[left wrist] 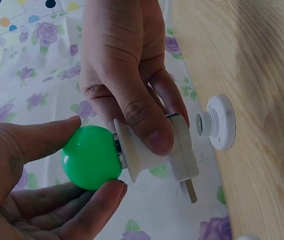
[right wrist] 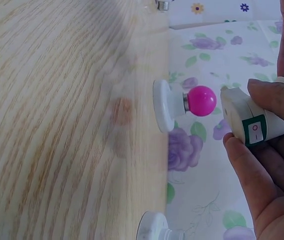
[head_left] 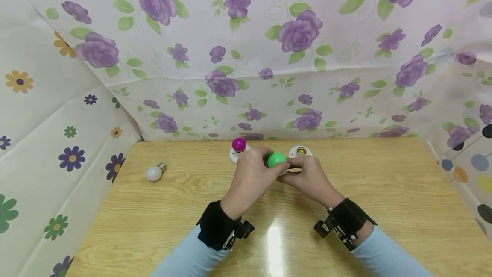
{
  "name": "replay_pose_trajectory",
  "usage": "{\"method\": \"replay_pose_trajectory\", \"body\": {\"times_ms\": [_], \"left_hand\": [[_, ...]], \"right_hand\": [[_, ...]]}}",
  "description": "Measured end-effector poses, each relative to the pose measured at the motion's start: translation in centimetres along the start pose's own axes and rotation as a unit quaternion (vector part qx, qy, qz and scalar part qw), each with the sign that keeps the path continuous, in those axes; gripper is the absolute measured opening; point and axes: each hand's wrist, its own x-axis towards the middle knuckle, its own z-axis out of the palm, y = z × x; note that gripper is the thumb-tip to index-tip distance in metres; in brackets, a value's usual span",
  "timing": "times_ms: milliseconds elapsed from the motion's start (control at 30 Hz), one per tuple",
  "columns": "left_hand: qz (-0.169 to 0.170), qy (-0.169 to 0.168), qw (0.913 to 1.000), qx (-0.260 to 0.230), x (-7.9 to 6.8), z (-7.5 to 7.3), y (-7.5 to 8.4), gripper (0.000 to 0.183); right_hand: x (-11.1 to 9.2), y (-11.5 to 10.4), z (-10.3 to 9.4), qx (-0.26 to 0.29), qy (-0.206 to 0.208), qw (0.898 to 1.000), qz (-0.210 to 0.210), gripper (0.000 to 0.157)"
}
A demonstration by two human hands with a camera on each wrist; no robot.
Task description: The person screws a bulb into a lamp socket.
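In the left wrist view my left hand (left wrist: 47, 175) grips a green light bulb (left wrist: 92, 157) by its round globe. Opposite it, my right hand (left wrist: 127, 65) holds a white plug-in lamp socket (left wrist: 142, 152) with a flat metal prong pointing away. The bulb's metal base meets the socket's mouth, part of the base still showing. On the socket's side, the right wrist view shows a switch (right wrist: 255, 133) marked O and I. Both hands are held together above the table in the head view, the green bulb (head_left: 276, 160) between them.
Behind the left hand, a magenta bulb (head_left: 239, 144) sits in a round white lamp holder (head_left: 233, 155). Another white holder (head_left: 301, 151) with a bare brass socket stands beyond the right hand. A white bulb (head_left: 155, 173) lies on the wooden table (head_left: 173, 213) at left. Flowered cloth (head_left: 246, 54) hangs behind.
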Motion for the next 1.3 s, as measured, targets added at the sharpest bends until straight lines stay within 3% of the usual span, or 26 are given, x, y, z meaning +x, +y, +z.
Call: {"method": "replay_pose_trajectory", "body": {"times_ms": [100, 300, 533, 633, 767, 933, 1033, 1300], "left_hand": [[0.004, -0.011, 0.9999, 0.007, 0.1, -0.1, 0.1, 0.027], [0.009, -0.05, 0.9987, 0.008, 0.1, -0.5, 0.1, 0.028], [0.02, -0.12, 0.9925, -0.004, 0.3, -1.2, 0.0, 0.036], [0.022, -0.132, 0.9907, -0.026, 0.3, -1.4, -0.1, 0.037], [0.022, -0.107, 0.9933, -0.038, 0.3, -1.3, -0.2, 0.043], [0.02, -0.032, 0.9991, -0.021, 0.3, -0.7, -0.2, 0.05], [0.019, 0.003, 0.9998, 0.002, 0.3, -0.4, -0.2, 0.042], [0.011, 0.022, 0.9997, 0.009, 0.0, 0.0, 0.0, 0.042]], "right_hand": [[-0.1, -0.4, -0.1, 0.001, -0.008, 1.0, 0.002, 0.025], [0.5, 3.1, 0.0, 0.018, -0.029, 0.999, -0.011, 0.03], [0.5, 3.4, 0.0, -0.006, -0.039, 0.998, -0.039, 0.03], [0.6, 3.4, 0.0, -0.001, -0.04, 0.998, -0.039, 0.03], [0.6, 3.4, -0.1, 0.013, -0.028, 0.999, -0.029, 0.031], [0.5, 3.3, 0.0, 0.015, -0.008, 1.0, -0.011, 0.029], [0.4, 3.3, 0.1, 0.016, -0.01, 1.0, -0.004, 0.028], [0.4, 3.1, 0.1, 0.007, -0.002, 1.0, -0.014, 0.027]]}}
